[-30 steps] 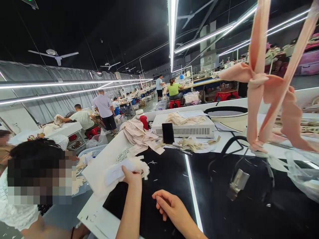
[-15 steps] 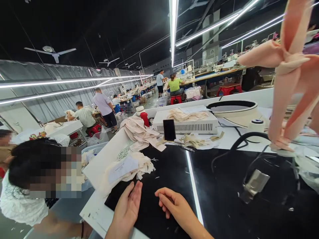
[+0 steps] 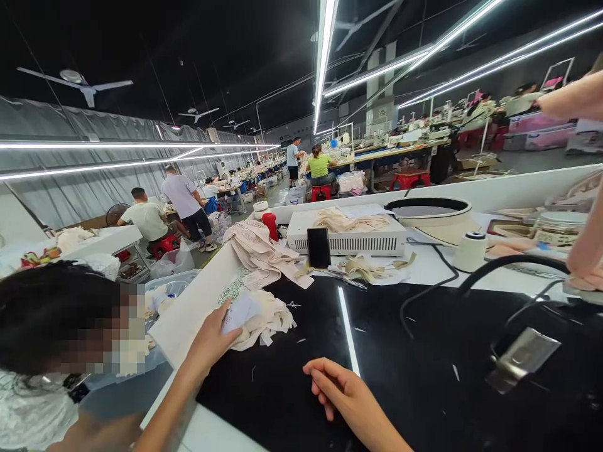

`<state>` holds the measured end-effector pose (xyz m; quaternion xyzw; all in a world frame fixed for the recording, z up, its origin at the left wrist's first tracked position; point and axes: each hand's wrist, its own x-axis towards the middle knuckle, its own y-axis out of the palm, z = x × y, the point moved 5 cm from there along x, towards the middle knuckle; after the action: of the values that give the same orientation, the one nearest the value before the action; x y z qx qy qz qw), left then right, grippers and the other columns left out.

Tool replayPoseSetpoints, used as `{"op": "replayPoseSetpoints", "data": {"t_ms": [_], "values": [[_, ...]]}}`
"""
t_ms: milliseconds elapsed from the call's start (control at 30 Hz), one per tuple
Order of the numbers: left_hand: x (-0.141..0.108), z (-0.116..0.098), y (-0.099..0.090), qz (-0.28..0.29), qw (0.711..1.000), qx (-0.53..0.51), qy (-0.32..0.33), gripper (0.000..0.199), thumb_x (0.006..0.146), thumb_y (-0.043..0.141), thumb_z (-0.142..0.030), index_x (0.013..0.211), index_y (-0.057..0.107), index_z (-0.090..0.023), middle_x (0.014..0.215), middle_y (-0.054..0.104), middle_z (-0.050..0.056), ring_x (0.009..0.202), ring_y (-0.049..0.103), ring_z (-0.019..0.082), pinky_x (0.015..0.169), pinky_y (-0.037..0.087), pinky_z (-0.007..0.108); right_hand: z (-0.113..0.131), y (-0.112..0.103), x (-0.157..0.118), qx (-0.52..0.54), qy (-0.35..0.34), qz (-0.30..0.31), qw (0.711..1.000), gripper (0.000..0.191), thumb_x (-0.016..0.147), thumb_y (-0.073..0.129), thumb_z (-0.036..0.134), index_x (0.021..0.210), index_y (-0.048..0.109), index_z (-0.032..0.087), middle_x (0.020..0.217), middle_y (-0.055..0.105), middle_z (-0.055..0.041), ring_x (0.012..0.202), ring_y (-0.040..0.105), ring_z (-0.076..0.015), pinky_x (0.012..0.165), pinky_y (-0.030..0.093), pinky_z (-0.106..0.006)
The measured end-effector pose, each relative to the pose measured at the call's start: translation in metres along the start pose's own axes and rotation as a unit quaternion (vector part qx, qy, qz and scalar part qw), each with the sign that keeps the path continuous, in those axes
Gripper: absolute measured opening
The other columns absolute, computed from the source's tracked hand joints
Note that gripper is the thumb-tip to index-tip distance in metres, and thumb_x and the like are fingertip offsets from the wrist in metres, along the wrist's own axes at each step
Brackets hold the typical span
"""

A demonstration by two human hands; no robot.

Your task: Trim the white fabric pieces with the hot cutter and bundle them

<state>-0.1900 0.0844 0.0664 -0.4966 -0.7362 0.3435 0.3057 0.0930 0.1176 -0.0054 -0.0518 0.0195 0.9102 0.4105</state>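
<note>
My left hand [image 3: 213,339] is on the near left end of a bundle of cream fabric strips [image 3: 271,320]. Its thumb and fingers close round the bundle, and a printed white paper slip [image 3: 242,311] lies on top, partly under the hand. Above the black tabletop [image 3: 400,376] is my right hand [image 3: 342,389], fingers loosely curled in and thumb against the index finger; nothing shows in it. Behind the bundle, a heap of printed pale pink fabric [image 3: 259,251] spreads over the table's white edge.
A phone [image 3: 319,247] leans against a white vented box [image 3: 348,235]. Right of it are a large cream ring [image 3: 433,216], a thread cone [image 3: 470,251], a black cable [image 3: 513,260] and a metal plate [image 3: 525,358]. A co-worker [image 3: 56,326] sits close on the left.
My left hand has gone from palm-up above the black top to the fabric bundle, forward and left. The right hand stays curled in nearly the same place. The view has turned to the right.
</note>
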Motion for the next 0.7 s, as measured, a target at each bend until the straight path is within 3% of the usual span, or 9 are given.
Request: {"op": "replayPoseSetpoints", "data": {"t_ms": [100,233,367,500,600,700], "values": [[0.008,0.006,-0.012,-0.008,0.998,-0.061,-0.014,0.089,0.077,0.061,-0.052,0.152,0.037,-0.011,0.144,0.045,0.013,0.132,0.044,0.028,0.113,0.028,0.037,-0.004,-0.002,0.002,0.002,0.004,-0.004,1.000,0.059,0.084,0.047,0.067,0.100,0.048,0.011,0.083,0.049,-0.0054,0.064,0.047,-0.0103,0.057,0.040,-0.024],[0.020,0.005,-0.044,-0.045,0.995,-0.085,-0.026,0.099,0.072,0.059,-0.063,0.153,0.036,-0.012,0.135,0.053,0.016,0.128,0.049,0.027,0.109,0.035,0.037,-0.011,-0.003,0.005,0.004,0.002,0.004,1.000,0.068,0.084,0.048,0.073,0.108,0.054,0.010,0.084,0.049,-0.0064,0.065,0.048,-0.0106,0.056,0.041,-0.024],[0.044,-0.023,-0.066,-0.082,0.995,-0.001,0.055,0.083,0.078,0.057,-0.055,0.151,0.038,-0.018,0.146,0.043,0.009,0.131,0.045,0.023,0.111,0.032,0.034,-0.009,-0.002,0.007,0.001,0.001,0.016,1.000,0.069,0.084,0.049,0.073,0.108,0.055,0.008,0.082,0.050,-0.0067,0.065,0.048,-0.0105,0.055,0.042,-0.022],[0.081,-0.046,-0.055,-0.080,0.975,0.117,0.173,0.077,0.082,0.050,-0.053,0.148,0.041,-0.013,0.145,0.045,0.010,0.132,0.043,0.021,0.115,0.028,0.031,0.000,0.002,0.001,0.018,0.003,-0.007,1.000,0.057,0.083,0.051,0.057,0.104,0.058,0.005,0.077,0.051,-0.0059,0.058,0.046,-0.0071,0.049,0.040,-0.018],[0.106,-0.039,-0.038,-0.074,0.971,0.122,0.193,0.078,0.081,0.046,-0.053,0.143,0.043,-0.005,0.141,0.047,0.016,0.130,0.044,0.028,0.115,0.026,0.038,0.004,0.003,-0.006,0.068,0.006,-0.033,0.997,0.037,0.080,0.049,0.033,0.098,0.060,0.003,0.073,0.054,-0.0050,0.055,0.048,-0.0063,0.045,0.040,-0.016],[0.135,-0.031,-0.011,-0.049,0.972,0.125,0.195,0.073,0.085,0.041,-0.054,0.137,0.042,-0.004,0.143,0.044,0.021,0.130,0.042,0.033,0.113,0.028,0.044,0.003,0.002,-0.011,0.098,0.013,-0.033,0.995,0.028,0.077,0.046,0.016,0.095,0.064,0.005,0.072,0.058,-0.0042,0.053,0.050,-0.0046,0.046,0.041,-0.013]]}}
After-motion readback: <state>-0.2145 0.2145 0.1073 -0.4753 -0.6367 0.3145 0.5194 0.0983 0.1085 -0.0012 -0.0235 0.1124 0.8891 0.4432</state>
